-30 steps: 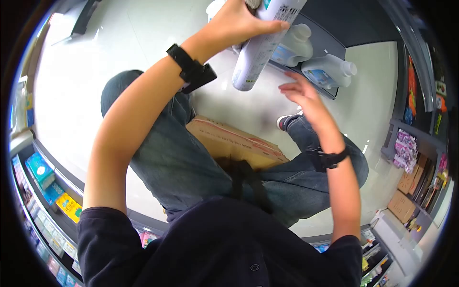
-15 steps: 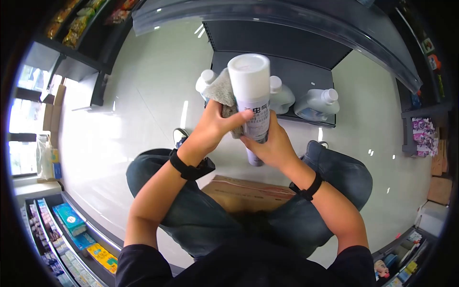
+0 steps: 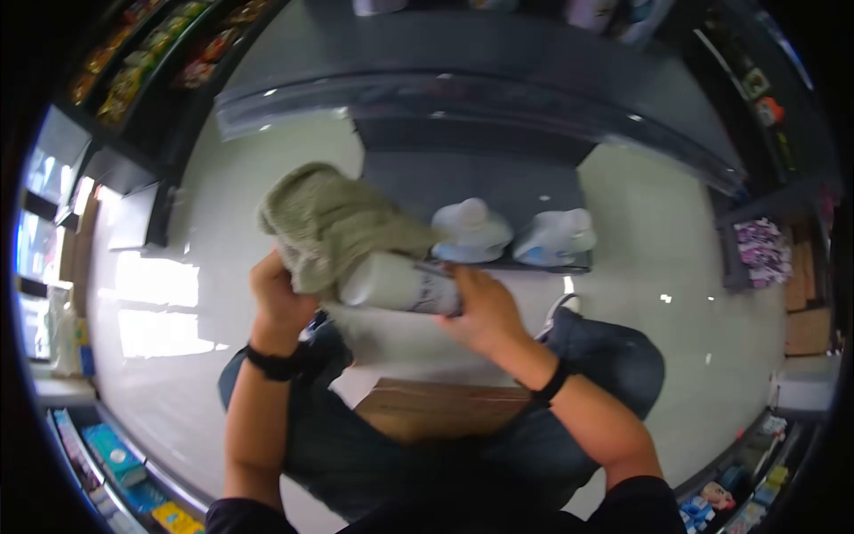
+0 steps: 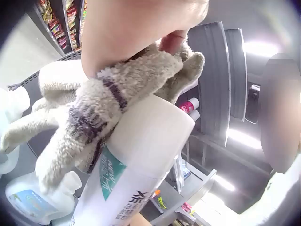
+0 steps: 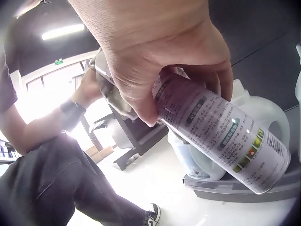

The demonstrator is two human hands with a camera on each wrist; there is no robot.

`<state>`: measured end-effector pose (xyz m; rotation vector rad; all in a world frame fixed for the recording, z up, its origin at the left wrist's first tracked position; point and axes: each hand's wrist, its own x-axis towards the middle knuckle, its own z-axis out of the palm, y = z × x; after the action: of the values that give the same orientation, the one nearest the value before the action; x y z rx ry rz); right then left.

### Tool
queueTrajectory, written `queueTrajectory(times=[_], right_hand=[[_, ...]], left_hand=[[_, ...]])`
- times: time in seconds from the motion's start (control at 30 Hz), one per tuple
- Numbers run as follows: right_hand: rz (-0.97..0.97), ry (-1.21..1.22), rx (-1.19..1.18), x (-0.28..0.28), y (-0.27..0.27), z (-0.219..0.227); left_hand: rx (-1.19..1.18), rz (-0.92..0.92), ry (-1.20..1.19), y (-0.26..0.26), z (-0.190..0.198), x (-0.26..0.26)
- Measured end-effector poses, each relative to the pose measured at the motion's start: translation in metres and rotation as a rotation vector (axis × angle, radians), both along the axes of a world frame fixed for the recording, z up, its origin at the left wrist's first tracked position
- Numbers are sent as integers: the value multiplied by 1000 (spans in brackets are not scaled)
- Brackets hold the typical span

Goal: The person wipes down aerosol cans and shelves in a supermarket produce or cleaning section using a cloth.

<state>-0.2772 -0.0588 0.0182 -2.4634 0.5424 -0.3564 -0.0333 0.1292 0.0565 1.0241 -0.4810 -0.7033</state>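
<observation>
My right hand (image 3: 485,311) grips a white aerosol spray can (image 3: 391,283) around its body, its thumb and fingers wrapped about it in the right wrist view. The can lies nearly level in the head view, its white cap toward the left. Bunched in my left hand (image 3: 283,294) is a grey-beige cloth (image 3: 329,222), which hangs against the cap end. Dark stripes show on this cloth (image 4: 80,117) in the left wrist view, where it drapes along the side of the can (image 4: 146,141).
Two white jugs (image 3: 471,233) stand on a low dark shelf (image 3: 409,178) ahead, under a clear-edged upper shelf (image 3: 498,102). Between my knees is a cardboard box (image 3: 436,409). Stocked shelves line both sides, with purple packets (image 3: 763,254) at right.
My right hand, earlier away from the can, has come to hold it. The can has tipped from upright to sideways. My left hand has moved left off the can, with the cloth.
</observation>
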Motion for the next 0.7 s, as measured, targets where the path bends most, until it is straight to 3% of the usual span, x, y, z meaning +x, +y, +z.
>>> queueTrajectory(times=[0.03, 0.1, 0.17, 0.2, 0.23, 0.37, 0.43, 0.47, 0.5, 0.57, 0.63, 0.7], right_hand=[[-17, -37, -65, 0, 0, -8], [-21, 60, -20, -3, -2, -5], [-16, 155, 29, -8, -6, 2], [0, 252, 100, -9, -5, 5], [4, 241, 83, -12, -2, 4], [26, 288, 168, -18, 5, 12], [56, 407, 299, -18, 11, 24], [56, 390, 330, -20, 14, 23], [52, 397, 338, -23, 17, 20], [54, 317, 406, -24, 17, 15], [56, 293, 411, -23, 15, 14], [58, 266, 419, -21, 14, 15]], left_hand=[[-144, -146, 332, -1, 6, 0], [155, -115, -190, -11, 12, -21], [31, -215, 199, -29, 13, -38], [153, -261, 71, -31, 4, -38], [346, -234, -37, -34, 14, -48], [296, 39, -126, -52, 0, -78], [154, 107, -496, -54, -14, -83], [219, 48, -765, -52, -26, -76], [224, 39, -758, -51, -35, -78], [290, 108, -1373, -58, -35, -80], [283, 69, -1477, -62, -34, -74], [307, -4, -1289, -66, -29, -76]])
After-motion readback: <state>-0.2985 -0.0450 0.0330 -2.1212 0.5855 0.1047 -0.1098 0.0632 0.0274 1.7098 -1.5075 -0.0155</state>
